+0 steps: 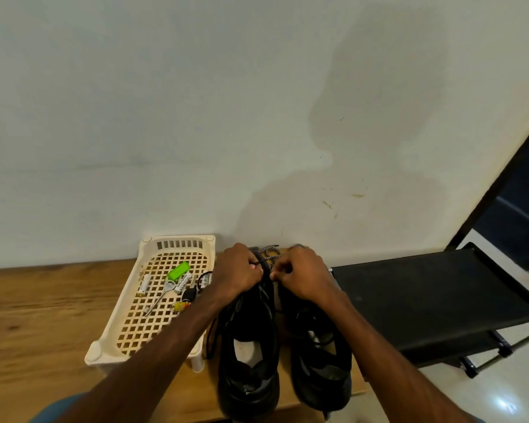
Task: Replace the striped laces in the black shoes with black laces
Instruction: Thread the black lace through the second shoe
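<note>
Perforated plastic basket [129, 303] (wood-grain table [37, 315])

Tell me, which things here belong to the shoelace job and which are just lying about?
Job: shoe being laced, other shoe, black lace pinched by the left hand, right hand at the same shoe, striped laces by the wall.
Lying about: basket, batteries, green plastic piece, black rack.

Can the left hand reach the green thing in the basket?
Probably: the open basket sits beside the left hand, nothing covering the green thing. But it pinches a black lace and must let go first.
</note>
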`<state>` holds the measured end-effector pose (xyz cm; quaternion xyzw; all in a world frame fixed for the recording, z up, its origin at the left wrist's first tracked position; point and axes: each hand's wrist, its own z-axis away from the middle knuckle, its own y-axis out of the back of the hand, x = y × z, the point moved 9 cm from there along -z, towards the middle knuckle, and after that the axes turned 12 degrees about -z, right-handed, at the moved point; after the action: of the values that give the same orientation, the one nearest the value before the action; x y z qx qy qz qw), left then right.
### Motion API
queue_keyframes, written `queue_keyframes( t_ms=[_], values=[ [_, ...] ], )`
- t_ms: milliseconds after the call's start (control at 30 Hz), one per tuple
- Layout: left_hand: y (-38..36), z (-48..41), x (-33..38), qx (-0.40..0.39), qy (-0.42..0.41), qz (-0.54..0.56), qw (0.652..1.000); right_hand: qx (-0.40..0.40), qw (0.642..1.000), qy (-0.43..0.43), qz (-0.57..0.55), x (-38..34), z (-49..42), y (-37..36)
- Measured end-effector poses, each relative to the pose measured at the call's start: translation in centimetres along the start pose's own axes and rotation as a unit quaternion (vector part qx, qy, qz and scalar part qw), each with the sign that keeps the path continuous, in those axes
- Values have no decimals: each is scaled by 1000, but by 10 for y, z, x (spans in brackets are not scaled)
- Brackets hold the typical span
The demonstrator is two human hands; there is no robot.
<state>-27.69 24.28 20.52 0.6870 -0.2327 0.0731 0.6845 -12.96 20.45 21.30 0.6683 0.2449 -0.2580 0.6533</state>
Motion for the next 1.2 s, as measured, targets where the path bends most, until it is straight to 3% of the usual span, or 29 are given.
queue_keyframes(
  t_ms=[267,367,467,533,633,733,900,1067,1200],
  values=[
    [-1,-2,-3,-6,13,1,1000,20,1000,-7,-13,6,9,20],
    [-1,1,-3,-1,15,7,1000,65,998,-2,10,-5,16,27],
    [14,6,2,32,6,62,998,111,993,-6,23,-15,26,44],
    [35,9,7,61,8,124,990,99,995,9,11,-29,31,56],
    [77,8,22,77,4,232,970,57,997,33,36,-60,24,85],
    [139,7,50,96,-15,310,946,64,993,83,46,-112,19,134],
    [261,17,108,148,-106,353,918,141,976,158,-58,-207,29,223],
    [369,29,151,207,-155,359,897,270,921,272,-66,-299,68,315],
    [431,41,176,260,-184,312,895,332,898,267,-108,-339,89,361]
  ],
)
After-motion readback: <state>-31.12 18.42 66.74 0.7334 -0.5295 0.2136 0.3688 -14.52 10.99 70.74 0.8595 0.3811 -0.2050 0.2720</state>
